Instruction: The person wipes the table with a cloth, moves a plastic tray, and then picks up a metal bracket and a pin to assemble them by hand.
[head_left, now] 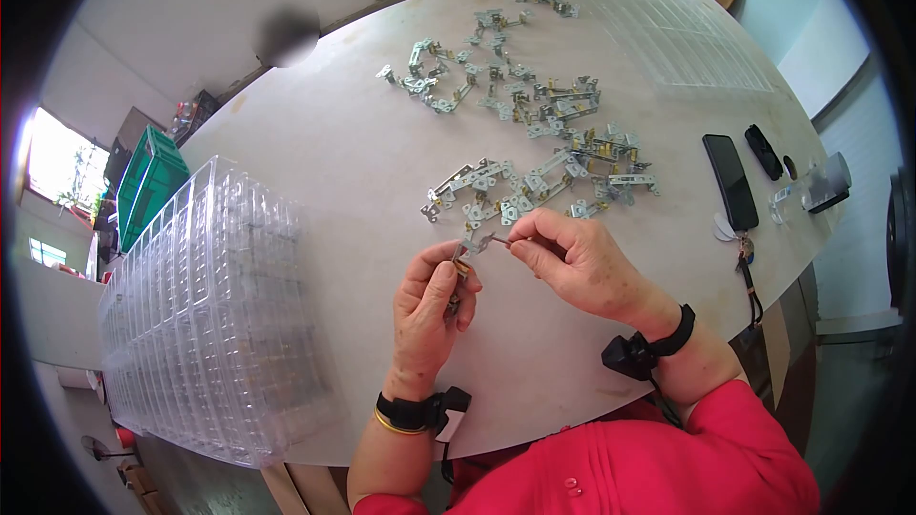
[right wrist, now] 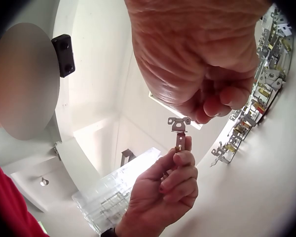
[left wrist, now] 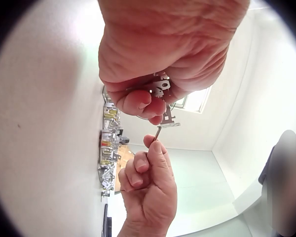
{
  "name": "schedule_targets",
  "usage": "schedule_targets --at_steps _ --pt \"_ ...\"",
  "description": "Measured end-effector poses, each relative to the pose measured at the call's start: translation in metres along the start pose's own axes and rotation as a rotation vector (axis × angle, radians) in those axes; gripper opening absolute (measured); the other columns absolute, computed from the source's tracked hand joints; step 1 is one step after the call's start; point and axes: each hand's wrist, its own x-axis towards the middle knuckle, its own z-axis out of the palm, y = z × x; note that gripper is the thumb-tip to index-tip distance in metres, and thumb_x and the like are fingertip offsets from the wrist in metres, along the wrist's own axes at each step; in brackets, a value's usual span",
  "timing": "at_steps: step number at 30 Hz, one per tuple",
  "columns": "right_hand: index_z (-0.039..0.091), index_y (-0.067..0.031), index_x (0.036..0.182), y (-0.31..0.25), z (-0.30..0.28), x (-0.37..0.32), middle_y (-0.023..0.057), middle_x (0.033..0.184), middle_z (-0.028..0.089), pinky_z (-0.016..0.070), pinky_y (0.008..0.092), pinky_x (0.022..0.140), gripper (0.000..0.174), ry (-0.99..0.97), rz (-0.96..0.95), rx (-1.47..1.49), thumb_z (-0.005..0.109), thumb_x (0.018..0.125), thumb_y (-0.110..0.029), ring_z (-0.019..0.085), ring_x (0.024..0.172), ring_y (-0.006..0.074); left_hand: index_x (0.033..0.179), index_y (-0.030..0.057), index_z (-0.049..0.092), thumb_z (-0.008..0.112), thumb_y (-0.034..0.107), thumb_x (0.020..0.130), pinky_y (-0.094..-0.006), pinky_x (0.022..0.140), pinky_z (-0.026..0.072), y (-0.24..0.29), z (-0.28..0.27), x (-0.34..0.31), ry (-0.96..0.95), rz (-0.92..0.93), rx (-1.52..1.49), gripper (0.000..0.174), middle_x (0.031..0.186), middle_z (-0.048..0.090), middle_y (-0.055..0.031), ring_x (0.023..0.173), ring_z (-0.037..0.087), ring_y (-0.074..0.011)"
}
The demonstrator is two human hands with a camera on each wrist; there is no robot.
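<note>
My left hand (head_left: 423,315) holds a small silver metal bracket (right wrist: 179,125) upright between thumb and fingers. Its flat, holed end with two side ears sticks out above the fingertips; the lower part is mostly hidden in the palm. To the right of it, my right hand (head_left: 593,269) pinches a thin, short metal rod (left wrist: 158,132) between thumb and index finger. The rod's tip points at the bracket's ear, right at its edge. Just beyond both hands lies a spread of similar silver brackets (head_left: 558,172) with brass-coloured parts.
Stacked clear plastic trays (head_left: 215,315) stand on the left of the table (head_left: 363,191). Another clear tray (head_left: 687,43) lies at the far right. A phone (head_left: 731,181), a black case (head_left: 762,153) and a clear cup (head_left: 822,183) sit along the right edge. A green crate (head_left: 153,181) is beyond the left edge.
</note>
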Motion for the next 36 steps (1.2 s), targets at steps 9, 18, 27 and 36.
schedule_targets --at_steps 9,18,27,36 --pt "0.059 -0.0038 0.107 0.003 -0.003 0.001 -0.0008 0.075 0.061 0.0469 0.0231 0.060 0.010 -0.086 0.032 0.005 0.061 0.098 -0.009 0.057 0.066 0.0055 0.125 0.0036 0.058 0.049 0.015 0.105 -0.0205 0.050 0.0389 -0.002 -0.005 0.000 -0.046 0.083 0.198 0.025 0.090 0.066 -0.0078 0.057 0.050 -0.0077" --pt "0.056 -0.0020 0.121 0.002 -0.007 0.002 0.0035 0.084 0.064 0.0516 0.0253 0.065 0.022 -0.259 0.251 0.364 0.047 0.103 -0.010 0.061 0.072 0.0102 0.125 0.0022 0.059 0.053 0.012 0.103 -0.0201 0.058 0.0416 0.001 0.002 -0.005 -0.085 0.022 0.305 0.024 0.093 0.066 -0.0074 0.068 0.054 -0.0079" --pt "0.059 -0.0024 0.115 0.003 -0.017 0.007 0.0059 0.087 0.065 0.0521 0.0259 0.064 0.022 -0.389 0.357 0.613 0.051 0.103 -0.019 0.063 0.075 0.0112 0.125 0.0008 0.059 0.054 0.009 0.102 -0.0223 0.066 0.0457 0.000 0.002 -0.005 -0.126 0.001 0.288 0.025 0.098 0.065 -0.0053 0.083 0.060 -0.0111" --pt "0.062 -0.0090 0.101 0.012 -0.011 0.005 -0.0018 0.082 0.062 0.0467 0.0221 0.063 0.013 -0.286 0.236 0.356 0.063 0.099 -0.022 0.058 0.073 0.0056 0.117 -0.0016 0.058 0.060 0.012 0.100 -0.0251 0.074 0.0490 0.003 0.007 -0.007 -0.135 -0.057 0.348 0.021 0.101 0.067 -0.0069 0.088 0.062 -0.0128"
